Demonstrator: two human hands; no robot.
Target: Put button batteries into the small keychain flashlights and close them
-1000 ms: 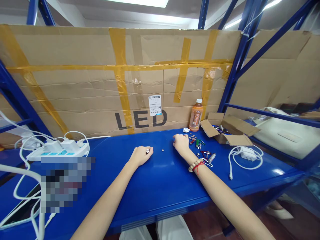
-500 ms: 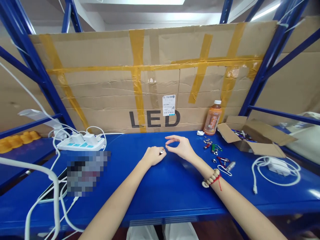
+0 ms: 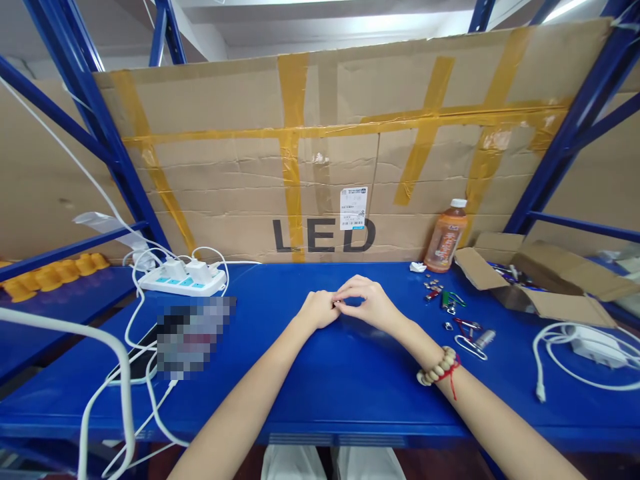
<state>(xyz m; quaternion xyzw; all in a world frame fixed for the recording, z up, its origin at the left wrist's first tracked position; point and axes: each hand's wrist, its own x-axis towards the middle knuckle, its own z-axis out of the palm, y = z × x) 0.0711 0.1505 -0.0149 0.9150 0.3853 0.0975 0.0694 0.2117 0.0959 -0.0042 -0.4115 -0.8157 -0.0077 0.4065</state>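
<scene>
My left hand [image 3: 319, 311] is closed above the middle of the blue table, around a small round tube whose shiny rim faced up earlier; the fingers now mostly cover it. Right against it, my right hand [image 3: 369, 303] pinches with thumb and index fingertips at the tube's end. Whatever sits in that pinch is too small to make out. To the right lie small round metal pieces [image 3: 431, 285], a green carabiner [image 3: 454, 299], a red carabiner [image 3: 468, 326], a silver carabiner [image 3: 471, 347] and a small clear-silver cylinder [image 3: 485, 339].
An orange drink bottle [image 3: 447, 237] stands at the back right, beside an open cardboard box [image 3: 575, 306] of small parts. A white charger with cable [image 3: 596, 345] lies at far right. On the left are a power strip [image 3: 183, 283], cables and a phone [image 3: 137, 367].
My right hand has come down and left, its pinching fingertips now meeting the tube in my left hand. The view has turned slightly, shifting the scene to the right.
</scene>
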